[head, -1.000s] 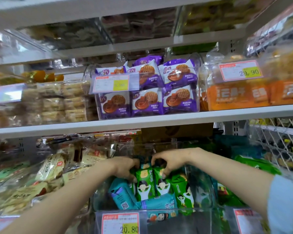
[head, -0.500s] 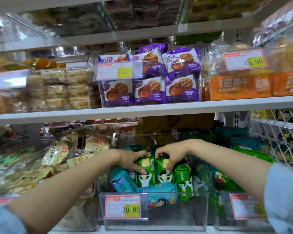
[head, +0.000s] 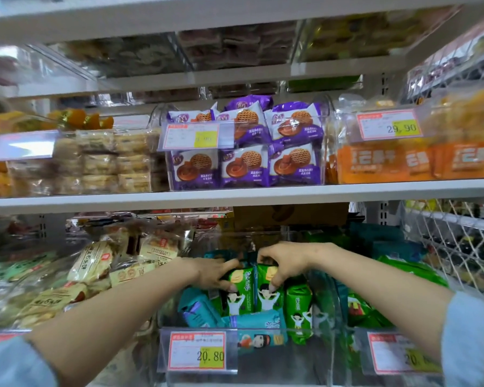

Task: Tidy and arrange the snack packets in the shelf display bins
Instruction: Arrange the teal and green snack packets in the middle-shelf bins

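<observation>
Since half a second ago almost nothing has shifted: both hands stay on the same two green packets. The 20.80 price tag (head: 197,351), cut off at the bottom edge a second ago, now shows whole.

The tag hangs on the front wall of a clear bin (head: 280,368). Above the tag, inside the bin, the left grip (head: 210,272), a bare hand, is closed on the first green packet (head: 239,293). Its thumb lies over the top edge and its fingers (head: 229,287) reach down the front.

Above and to the right of the tag, the right grip (head: 285,261) curls over the top of the second green packet (head: 266,296), with its fingertips (head: 274,283) pressed on the printed face. Where its thumb sits I cannot tell. The two packets stand upright and touch side by side.

Further right of the tag, a third green packet (head: 299,311) stands just beside the second, and neither hand holds it. Just right of the tag's top corner, a teal packet (head: 259,325) lies on its side in front of the green ones. Another teal packet (head: 196,308) leans directly above the tag, below the left grip.

Well above the tag, on the next shelf (head: 235,195), purple biscuit packets (head: 243,166) fill their own clear bin. Left of the tag, pale cracker bags (head: 92,263) lie heaped and partly blurred.
</observation>
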Available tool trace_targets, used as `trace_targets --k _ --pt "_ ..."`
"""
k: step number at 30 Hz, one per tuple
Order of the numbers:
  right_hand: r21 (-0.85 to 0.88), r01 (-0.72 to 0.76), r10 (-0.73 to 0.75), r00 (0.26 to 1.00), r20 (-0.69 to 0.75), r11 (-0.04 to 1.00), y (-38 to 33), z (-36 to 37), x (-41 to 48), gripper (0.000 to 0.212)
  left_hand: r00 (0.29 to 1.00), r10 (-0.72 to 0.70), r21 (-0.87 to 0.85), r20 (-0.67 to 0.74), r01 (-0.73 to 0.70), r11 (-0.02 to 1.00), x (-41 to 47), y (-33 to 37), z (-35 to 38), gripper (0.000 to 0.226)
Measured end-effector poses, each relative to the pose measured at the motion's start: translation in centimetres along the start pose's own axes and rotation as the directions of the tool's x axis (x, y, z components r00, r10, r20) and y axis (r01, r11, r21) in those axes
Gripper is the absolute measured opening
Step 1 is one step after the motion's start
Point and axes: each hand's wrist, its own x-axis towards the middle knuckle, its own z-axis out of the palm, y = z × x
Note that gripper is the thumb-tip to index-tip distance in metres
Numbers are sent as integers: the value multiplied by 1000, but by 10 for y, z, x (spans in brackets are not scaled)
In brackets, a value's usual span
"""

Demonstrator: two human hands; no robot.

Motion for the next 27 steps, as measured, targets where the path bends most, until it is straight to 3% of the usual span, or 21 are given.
trace_targets --k 4,7,10,17,27 --pt "49 -14 16 1000 -27 999 7 -6 -7 64 999 3 -90 33 0 996 -2 2 -1 66" --pt "105 -40 43 998 -34 994 11 -3 -9 63 1000 -17 -50 16 18 999 -2 5 -3 76" --pt "78 -29 34 997 -65 996 9 -1 -9 61 999 -17 -26 -32 16 1000 -1 5 -1 81" --pt "200 9 30 982 -188 980 9 0 -17 64 982 22 -67 -189 -35 997 -4 1 -4 75" --pt "512 110 233 796 -558 852 20 0 -39 52 904 35 -210 -426 -137 968 -35 0 -31 69"
